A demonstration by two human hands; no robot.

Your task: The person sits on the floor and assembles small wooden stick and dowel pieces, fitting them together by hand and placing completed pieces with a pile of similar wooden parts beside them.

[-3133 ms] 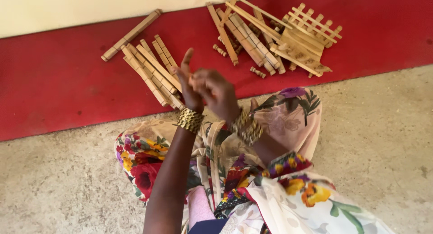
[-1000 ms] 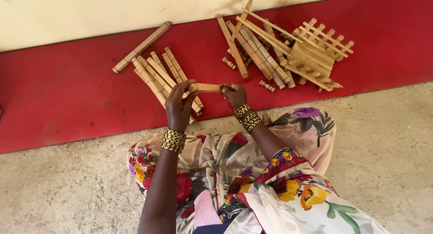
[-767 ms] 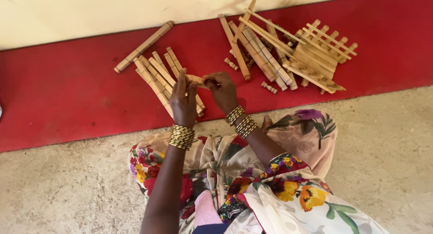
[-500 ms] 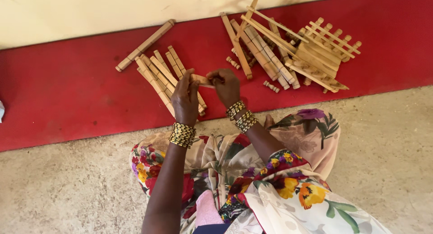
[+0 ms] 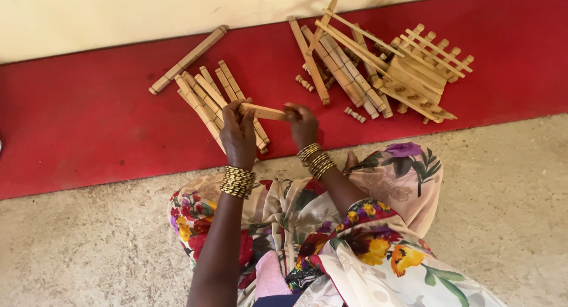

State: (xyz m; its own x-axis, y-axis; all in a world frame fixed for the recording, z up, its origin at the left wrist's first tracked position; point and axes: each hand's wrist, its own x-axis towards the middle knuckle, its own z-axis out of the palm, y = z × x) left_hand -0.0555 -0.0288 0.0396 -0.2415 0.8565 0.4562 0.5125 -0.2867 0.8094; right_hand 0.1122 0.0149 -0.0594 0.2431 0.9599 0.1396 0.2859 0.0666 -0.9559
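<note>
Head view: I see the left hand (image 5: 238, 135) and right hand (image 5: 303, 124) each closed on one end of a short wooden stick (image 5: 263, 112), held level just above the stick pile (image 5: 213, 100) on the red mat (image 5: 89, 117). A wooden frame (image 5: 414, 76) lies well apart.

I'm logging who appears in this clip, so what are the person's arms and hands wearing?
Both forearms are bare, with no sleeves and no gloves. The left hand has a wide stack of thin gold-coloured bangles at the wrist; the right hand has a similar stack. A floral garment in cream, red, yellow and purple drapes below.
</note>
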